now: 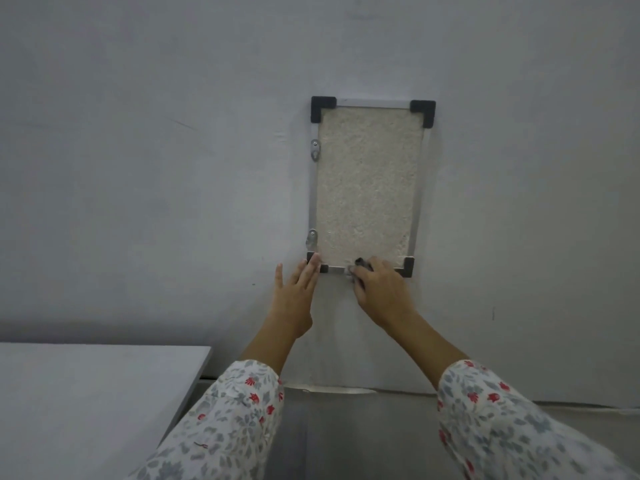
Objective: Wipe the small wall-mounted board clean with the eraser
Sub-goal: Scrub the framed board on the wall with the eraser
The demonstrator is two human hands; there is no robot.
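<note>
A small board (367,188) hangs upright on the grey wall, with a speckled beige face, a thin metal frame and black corner caps. My right hand (381,289) is closed around a small dark eraser (361,263) and presses it against the board's bottom edge, near the middle. Most of the eraser is hidden under my fingers. My left hand (294,289) lies flat on the wall with fingers spread, its fingertips touching the board's bottom-left corner cap.
Two metal hanging clips (314,150) sit on the board's left frame. A grey tabletop (86,403) fills the lower left, its right edge close to my left sleeve. A floor strip runs along the wall's base.
</note>
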